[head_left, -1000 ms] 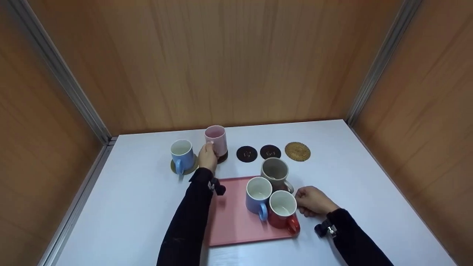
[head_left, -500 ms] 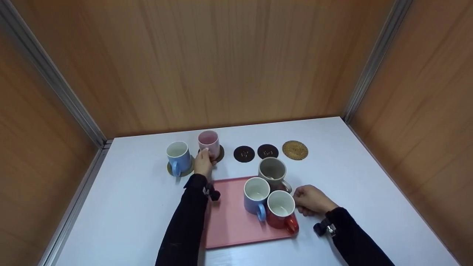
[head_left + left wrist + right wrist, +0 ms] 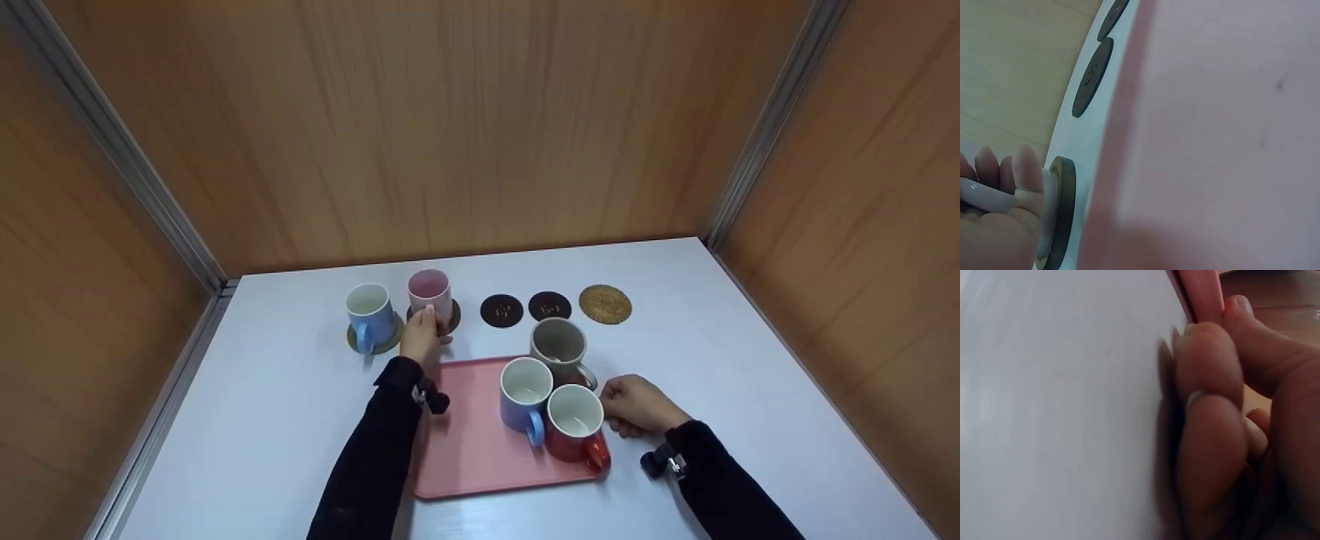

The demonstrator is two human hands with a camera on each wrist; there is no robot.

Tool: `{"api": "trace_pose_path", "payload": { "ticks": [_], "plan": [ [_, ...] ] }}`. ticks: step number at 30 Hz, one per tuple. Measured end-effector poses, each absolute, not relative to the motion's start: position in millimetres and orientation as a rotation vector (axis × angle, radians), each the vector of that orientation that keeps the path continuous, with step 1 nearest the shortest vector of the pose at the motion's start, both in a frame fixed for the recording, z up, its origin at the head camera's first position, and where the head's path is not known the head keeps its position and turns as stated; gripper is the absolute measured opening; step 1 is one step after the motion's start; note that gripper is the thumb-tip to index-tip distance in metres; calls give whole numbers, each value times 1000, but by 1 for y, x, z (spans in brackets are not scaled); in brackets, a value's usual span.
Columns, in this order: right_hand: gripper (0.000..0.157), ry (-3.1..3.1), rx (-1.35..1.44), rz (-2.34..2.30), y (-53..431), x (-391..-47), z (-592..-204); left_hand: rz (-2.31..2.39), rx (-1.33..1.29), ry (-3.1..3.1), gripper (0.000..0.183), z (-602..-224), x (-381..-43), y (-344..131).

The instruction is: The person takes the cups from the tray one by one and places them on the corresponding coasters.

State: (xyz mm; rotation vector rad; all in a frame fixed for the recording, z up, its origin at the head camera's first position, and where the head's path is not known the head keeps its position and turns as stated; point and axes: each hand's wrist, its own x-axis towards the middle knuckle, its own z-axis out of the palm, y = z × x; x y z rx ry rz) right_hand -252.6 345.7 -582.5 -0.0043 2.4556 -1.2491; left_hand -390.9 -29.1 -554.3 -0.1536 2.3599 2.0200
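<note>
My left hand (image 3: 422,337) holds the handle of a pink mug (image 3: 431,291) that stands upright on a dark round coaster (image 3: 455,318). The left wrist view shows fingers around the pale handle (image 3: 985,197), with the mug's base on the coaster. At the right side of the pink tray (image 3: 465,450), my right hand (image 3: 639,405) pinches the tray's rim (image 3: 1203,295) between thumb and fingers. Grouped at the tray's right end are a grey mug (image 3: 558,343), a blue mug (image 3: 519,409) and a red mug (image 3: 574,439) with a white inside.
Another blue mug (image 3: 370,311) stands on an olive-coloured coaster (image 3: 352,339) at the left. Behind the tray lie two dark coasters, a left one (image 3: 502,310) and a right one (image 3: 550,306), and a woven tan coaster (image 3: 605,304). Wooden panels (image 3: 480,135) enclose the white table (image 3: 247,390).
My left hand has lowered the pink mug and drawn it slightly nearer, from the coaster's far side to its middle. The right hand stays at the tray's edge.
</note>
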Motion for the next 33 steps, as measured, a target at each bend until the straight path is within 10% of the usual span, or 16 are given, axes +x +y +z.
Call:
{"api": "trace_pose_path", "payload": {
  "ticks": [33],
  "plan": [
    [17,2462,-23,-1264,344,-250,-583,1902,-215,2666,33,-558,-318,-66]
  ]
}}
